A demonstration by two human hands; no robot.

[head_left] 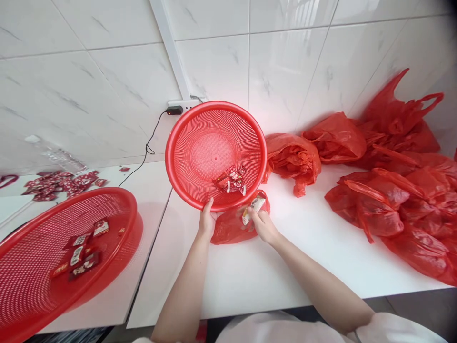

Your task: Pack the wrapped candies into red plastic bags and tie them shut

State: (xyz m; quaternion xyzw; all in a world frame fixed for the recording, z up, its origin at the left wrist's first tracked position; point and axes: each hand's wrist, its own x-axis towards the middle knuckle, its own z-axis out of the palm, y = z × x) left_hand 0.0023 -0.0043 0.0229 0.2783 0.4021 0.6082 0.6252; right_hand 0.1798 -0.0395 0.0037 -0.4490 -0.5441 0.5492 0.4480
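My left hand (207, 220) grips the near rim of a red plastic colander (216, 112), its thumb over the edge. The colander is tipped so that its inside faces me, and several small red-wrapped snack packets (232, 180) lie at its lower right. Just below that rim, my right hand (263, 224) is closed on a white and yellow snack packet (254, 209). Behind the fingers, a red plastic bag (232, 228) rests on the white table, partly hidden by both hands and the colander.
At the left stands a larger red basket (132, 209) with several snack packets. Behind it are a pile of red packets (60, 185) and a clear bottle (57, 155). Filled red bags (403, 200) crowd the right side. A black cable (147, 150) runs to a wall socket strip.
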